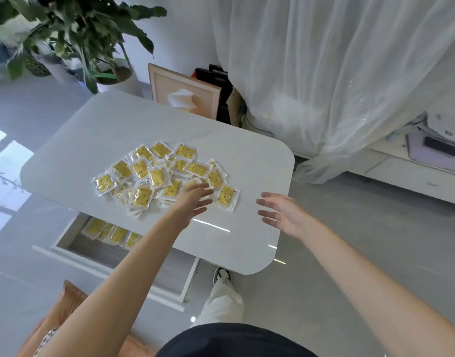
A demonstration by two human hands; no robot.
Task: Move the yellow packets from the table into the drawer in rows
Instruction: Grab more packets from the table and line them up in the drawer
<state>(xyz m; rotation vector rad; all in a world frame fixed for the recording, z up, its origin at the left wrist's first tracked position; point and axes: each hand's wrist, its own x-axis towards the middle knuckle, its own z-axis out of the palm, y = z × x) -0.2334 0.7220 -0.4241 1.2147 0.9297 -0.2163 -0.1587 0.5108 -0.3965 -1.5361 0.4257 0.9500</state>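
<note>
White glossy worktop (92, 130) in a bright room, sheer curtain (324, 73) behind, potted plant (74, 34) at the far left. Yellow packets (157, 173) lie in a loose overlapping heap mid-worktop, so you'll probably have to peel them off singly or in small stacks. The drawer (64, 233) is pulled open below the near-left edge, and one row of packets (110, 234) already runs along its far side, partly hidden under the worktop. That leaves the near side free for the next row.

Your left grip (195, 199) reaches over the heap's near-right edge, fingers straight, spread and holding nothing. Can't tell whether the tips touch a packet. Your right grip (280, 212) hangs over the worktop's right side, fingers fanned, also holding nothing, near an outlying packet (226, 197). It's likely set to gather from that side.

Judgement: early in the task, most packets not yet moved.
</note>
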